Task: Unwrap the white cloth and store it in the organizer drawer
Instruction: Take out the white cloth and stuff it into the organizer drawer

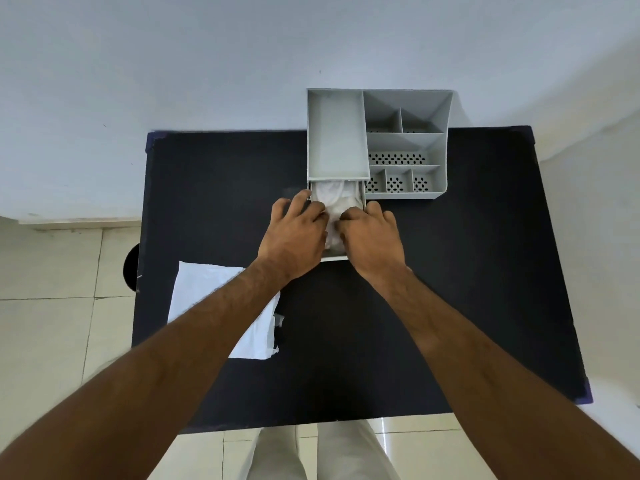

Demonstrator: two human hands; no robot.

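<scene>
My left hand and right hand press down side by side, fingers curled into the bunched white cloth, which sits inside the pulled-out organizer drawer; whether either hand actually pinches the fabric I cannot tell. Just beyond my knuckles stands the grey desk organizer, its long tray above the drawer and its small perforated compartments past my right hand. Back under my left forearm, a flat white wrapper lies on the black table.
</scene>
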